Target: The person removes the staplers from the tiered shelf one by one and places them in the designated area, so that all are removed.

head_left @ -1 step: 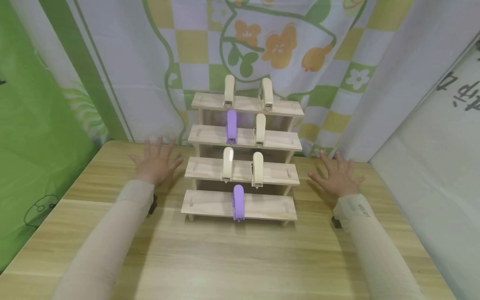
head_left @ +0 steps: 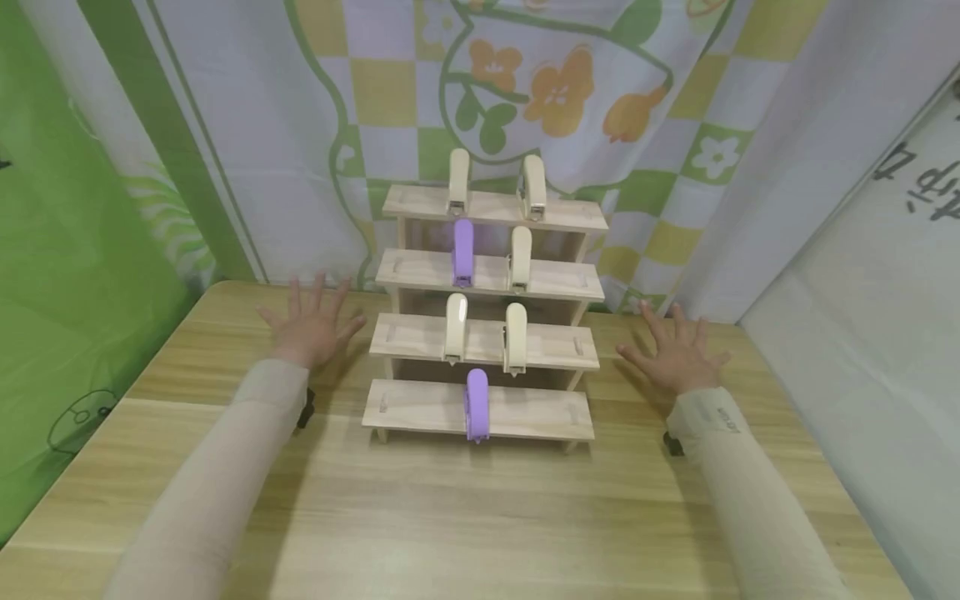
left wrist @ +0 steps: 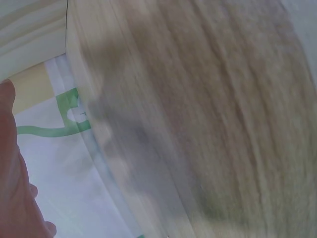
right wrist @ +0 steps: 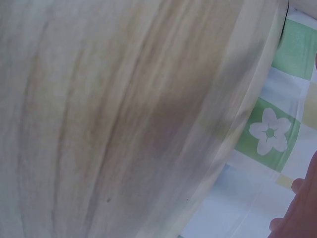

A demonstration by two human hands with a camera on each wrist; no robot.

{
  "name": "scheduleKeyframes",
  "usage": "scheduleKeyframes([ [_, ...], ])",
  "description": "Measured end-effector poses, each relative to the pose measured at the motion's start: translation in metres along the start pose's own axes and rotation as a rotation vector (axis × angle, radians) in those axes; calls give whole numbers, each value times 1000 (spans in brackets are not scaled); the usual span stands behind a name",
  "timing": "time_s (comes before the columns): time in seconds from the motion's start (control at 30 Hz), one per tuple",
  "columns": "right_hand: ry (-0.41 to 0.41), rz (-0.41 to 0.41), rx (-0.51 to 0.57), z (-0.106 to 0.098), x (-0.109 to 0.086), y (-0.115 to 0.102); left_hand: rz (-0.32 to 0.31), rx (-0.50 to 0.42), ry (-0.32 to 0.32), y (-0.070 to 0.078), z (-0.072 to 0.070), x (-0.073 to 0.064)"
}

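Note:
A four-step wooden rack [head_left: 416, 406] stands mid-table and holds several small staplers. On its top shelf are two cream staplers [head_left: 459, 179]. A purple stapler [head_left: 463, 252] and a cream stapler [head_left: 520, 258] share the shelf below. Two more cream staplers [head_left: 454, 327] sit on the third shelf, and one purple stapler [head_left: 477, 404] on the lowest. Left of the rack, my left hand [head_left: 311, 327] is spread with straight fingers, holding nothing. My right hand [head_left: 675, 354] is spread likewise on the other side. Both cast shadows on the table; neither touches the rack.
The wood-grain table [head_left: 450, 525] reaches back to a patterned curtain [head_left: 390, 92]. Green cloth [head_left: 60, 250] hangs at the left, with a thin dark cable [head_left: 71, 414] near the table's edge. A white panel with dark writing [head_left: 862, 275] borders the right side.

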State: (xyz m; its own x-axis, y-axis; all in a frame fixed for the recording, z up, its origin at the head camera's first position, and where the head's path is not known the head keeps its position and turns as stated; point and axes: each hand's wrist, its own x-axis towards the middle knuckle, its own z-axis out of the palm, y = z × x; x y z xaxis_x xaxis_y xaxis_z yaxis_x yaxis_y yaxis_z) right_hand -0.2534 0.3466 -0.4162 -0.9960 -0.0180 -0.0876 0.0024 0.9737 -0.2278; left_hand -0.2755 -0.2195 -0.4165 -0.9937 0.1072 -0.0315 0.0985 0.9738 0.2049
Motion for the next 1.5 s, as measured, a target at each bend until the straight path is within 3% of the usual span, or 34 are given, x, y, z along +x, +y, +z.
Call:
scheduleKeyframes([
  [0.33,12,-1,11,0,-4,3,5,4,0,-2,3,1],
  [0.73,21,-20,11,-4,-10,-2,54,-22,48,-2,-10,-17],
  [0.93,41,-58,28,-8,-14,-9,68,-59,56,-1,-16,-30],
  [1.13,72,-82,28,-9,-18,-10,100,-82,108,0,-19,-43],
  [1.5,164,-132,51,-17,-40,-21,169,-134,175,11,-18,-78],
])
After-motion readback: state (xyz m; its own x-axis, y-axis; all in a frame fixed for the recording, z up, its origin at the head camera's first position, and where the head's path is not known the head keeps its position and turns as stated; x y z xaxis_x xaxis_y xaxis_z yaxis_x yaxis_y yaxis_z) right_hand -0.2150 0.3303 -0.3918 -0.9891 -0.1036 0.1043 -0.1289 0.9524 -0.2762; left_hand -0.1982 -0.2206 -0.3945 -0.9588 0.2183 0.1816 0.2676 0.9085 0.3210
